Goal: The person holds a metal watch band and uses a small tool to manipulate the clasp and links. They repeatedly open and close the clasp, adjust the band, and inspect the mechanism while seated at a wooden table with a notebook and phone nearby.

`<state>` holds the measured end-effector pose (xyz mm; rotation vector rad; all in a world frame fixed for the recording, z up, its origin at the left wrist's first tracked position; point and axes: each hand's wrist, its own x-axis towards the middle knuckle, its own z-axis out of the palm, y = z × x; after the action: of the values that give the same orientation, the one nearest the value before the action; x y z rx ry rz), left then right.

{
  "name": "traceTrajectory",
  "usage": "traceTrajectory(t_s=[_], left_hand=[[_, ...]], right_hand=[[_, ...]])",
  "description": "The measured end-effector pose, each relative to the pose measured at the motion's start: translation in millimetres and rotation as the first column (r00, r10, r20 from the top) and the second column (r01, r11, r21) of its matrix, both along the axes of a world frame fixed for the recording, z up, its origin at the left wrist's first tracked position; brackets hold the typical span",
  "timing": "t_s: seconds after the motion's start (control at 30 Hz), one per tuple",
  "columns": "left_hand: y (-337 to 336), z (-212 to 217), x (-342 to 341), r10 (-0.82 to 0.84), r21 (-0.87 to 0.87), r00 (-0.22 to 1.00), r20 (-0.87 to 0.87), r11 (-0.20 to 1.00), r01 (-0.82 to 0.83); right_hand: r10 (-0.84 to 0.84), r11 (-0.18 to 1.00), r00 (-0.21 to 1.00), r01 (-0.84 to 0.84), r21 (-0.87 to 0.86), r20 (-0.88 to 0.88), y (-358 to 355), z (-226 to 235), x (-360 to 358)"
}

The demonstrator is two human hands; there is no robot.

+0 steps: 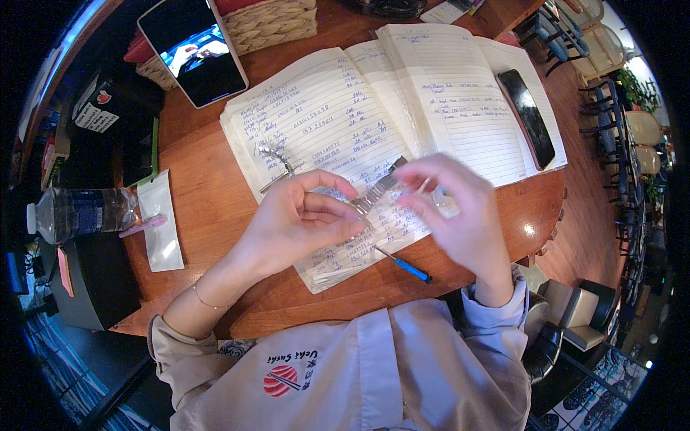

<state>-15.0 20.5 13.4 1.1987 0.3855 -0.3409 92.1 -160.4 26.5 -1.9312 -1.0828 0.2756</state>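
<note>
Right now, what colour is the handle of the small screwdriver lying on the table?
Blue. The screwdriver handle shows best in the head view, near the right hand.

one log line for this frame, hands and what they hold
left hand: pinching metal watch band | right hand: at band's other end, blurred | under: open notebook | nearby: blue-handled tool

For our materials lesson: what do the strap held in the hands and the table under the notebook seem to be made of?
The strap looks like metal, probably steel: grey, segmented links with a dull shine. The table looks like varnished wood: reddish-brown with faint grain and glossy light reflections, though a laminate cannot be ruled out.
</note>
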Motion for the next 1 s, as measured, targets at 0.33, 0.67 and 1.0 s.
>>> traceTrajectory(t_s=[0.33, 0.67, 1.0], left_hand=[[-2, 0, 1, 0.047, 0.045, 0.999, -0.015, 0.998, -0.047], [-2, -3, 0, 0.069, 0.03, 0.998, -0.004, 0.997, -0.069], [-4, -10, -1, 0.088, 0.042, 0.994, 0.07, 0.995, -0.091]], right_hand=[[-0.111, 0.982, 0.985, 0.129, -0.138, 0.135, 2, -20, 19], [-0.231, 0.967, 0.97, 0.219, -0.133, -0.079, 11, -28, 23], [-0.333, 0.938, 0.927, 0.344, 0.035, -0.174, 20, -21, 4]])
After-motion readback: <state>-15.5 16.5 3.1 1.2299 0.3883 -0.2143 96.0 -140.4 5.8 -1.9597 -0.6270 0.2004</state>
